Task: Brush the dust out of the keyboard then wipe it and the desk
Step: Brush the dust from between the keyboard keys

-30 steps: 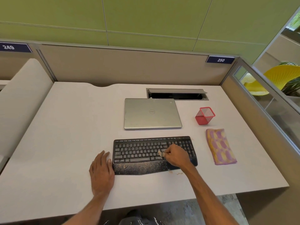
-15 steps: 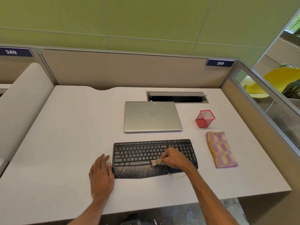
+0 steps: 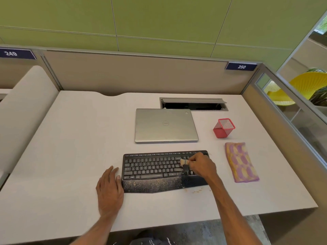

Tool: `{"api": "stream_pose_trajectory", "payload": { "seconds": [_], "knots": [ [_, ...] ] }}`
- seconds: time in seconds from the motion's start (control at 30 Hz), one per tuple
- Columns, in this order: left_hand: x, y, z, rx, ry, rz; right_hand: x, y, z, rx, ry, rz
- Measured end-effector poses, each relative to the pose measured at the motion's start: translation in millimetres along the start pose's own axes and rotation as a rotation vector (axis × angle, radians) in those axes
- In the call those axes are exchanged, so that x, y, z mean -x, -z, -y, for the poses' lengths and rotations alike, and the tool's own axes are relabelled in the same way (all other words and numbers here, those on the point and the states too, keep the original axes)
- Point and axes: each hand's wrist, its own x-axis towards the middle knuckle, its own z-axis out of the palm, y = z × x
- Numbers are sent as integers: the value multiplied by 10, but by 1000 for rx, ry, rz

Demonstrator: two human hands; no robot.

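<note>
A black keyboard [image 3: 155, 168] lies near the front of the white desk [image 3: 74, 142], its palm rest speckled with tan dust. My right hand [image 3: 201, 166] grips a small brush [image 3: 184, 162] whose pale bristles touch the upper right keys. My left hand [image 3: 109, 190] lies flat on the desk, its fingers against the keyboard's left edge. A pink and yellow cloth [image 3: 241, 161] lies folded to the right of the keyboard. A few tan crumbs [image 3: 196, 191] sit on the desk in front of the keyboard's right end.
A closed silver laptop [image 3: 165, 125] lies behind the keyboard. A red mesh pen cup [image 3: 223, 128] stands to its right. An open cable hatch [image 3: 193, 104] is set into the back of the desk. Partition walls enclose the back and right sides.
My right hand moved the brush from the keyboard's lower rows near the palm rest up to the upper right keys. My left hand stayed put.
</note>
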Motion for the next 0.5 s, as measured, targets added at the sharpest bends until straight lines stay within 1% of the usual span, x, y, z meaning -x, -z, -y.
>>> {"api": "stream_pose_trajectory", "payload": {
  "seconds": [0.03,0.1,0.13,0.2,0.3,0.4,0.47,0.5],
  "knots": [
    [1,-1,0,-2,0,0,-4,-36,6,-20,16,17],
    [4,-2,7,-8,1,1,4,-132,42,-42,62,110],
    [5,-4,9,-10,0,2,22,-170,55,-20,83,154],
    [6,-6,15,-9,-3,7,49,-208,51,57,100,172],
    [6,-3,17,-6,-3,9,65,-166,-12,138,50,90],
    [9,-3,26,-4,-6,13,36,-64,-121,129,11,-24],
    [11,-4,34,-8,-10,15,17,-49,-197,181,27,-87],
    [11,-6,34,-6,-11,14,15,-59,-217,199,44,-86]
  ]
}}
